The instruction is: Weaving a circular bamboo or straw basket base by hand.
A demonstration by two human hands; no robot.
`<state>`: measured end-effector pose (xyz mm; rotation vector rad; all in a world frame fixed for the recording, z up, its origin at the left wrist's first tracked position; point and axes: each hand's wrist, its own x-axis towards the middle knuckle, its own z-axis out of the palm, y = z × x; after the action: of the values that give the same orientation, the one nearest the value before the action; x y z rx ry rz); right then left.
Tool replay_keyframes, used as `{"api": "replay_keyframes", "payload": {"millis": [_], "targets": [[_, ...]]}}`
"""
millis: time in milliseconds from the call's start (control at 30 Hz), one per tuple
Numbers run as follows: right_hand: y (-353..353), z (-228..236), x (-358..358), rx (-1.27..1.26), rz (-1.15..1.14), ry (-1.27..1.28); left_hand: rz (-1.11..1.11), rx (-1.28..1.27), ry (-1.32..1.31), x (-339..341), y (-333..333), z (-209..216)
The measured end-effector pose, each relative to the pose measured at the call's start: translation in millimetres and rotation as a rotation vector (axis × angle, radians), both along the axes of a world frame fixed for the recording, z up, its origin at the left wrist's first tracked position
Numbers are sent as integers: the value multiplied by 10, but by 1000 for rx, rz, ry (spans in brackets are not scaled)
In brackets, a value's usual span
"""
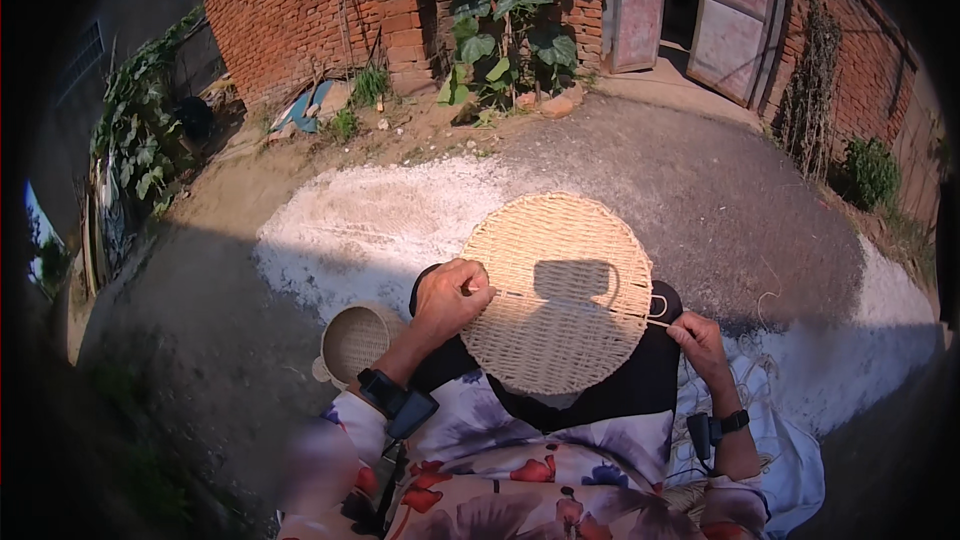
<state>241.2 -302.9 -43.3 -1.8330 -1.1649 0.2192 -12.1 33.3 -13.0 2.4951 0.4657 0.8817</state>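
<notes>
- Flowered top (500, 515), nearest in the head view, lies below and between both hands.
- Left hand (452, 295): fingertips pinched together at the left edge of the woven disc (555, 345); what sits between them is too small to tell.
- Right hand (700, 345): grips a pale strand (659, 323) beside the disc's right edge.
- Round basket (352, 345): left of and below the left hand.
- White sack (795, 465): below the right hand, beside its forearm.
- Well ahead of both hands: leafy plant (505, 5), brick wall (285, 15), doors (735, 25).

Outdoor yard (690, 165): brick wall (290, 25), weathered double door (735, 30), leafy plant (480, 46).
</notes>
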Motion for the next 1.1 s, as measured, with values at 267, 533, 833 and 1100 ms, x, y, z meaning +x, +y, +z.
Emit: {"api": "replay_keyframes", "payload": {"millis": [267,533,833,1100], "targets": [[-167,-60,33,8,-49,52,76,-327,-309,-327,70,-11],[-93,42,-147,-56,-156,-30,104,43,-151,-290,-92,-121],[17,39,-287,-125,-253,-385,98,261,-172,-184,-198,-144],[114,-68,-353,4,-276,-330,59,357,-114,-129,-321,-125]]}}
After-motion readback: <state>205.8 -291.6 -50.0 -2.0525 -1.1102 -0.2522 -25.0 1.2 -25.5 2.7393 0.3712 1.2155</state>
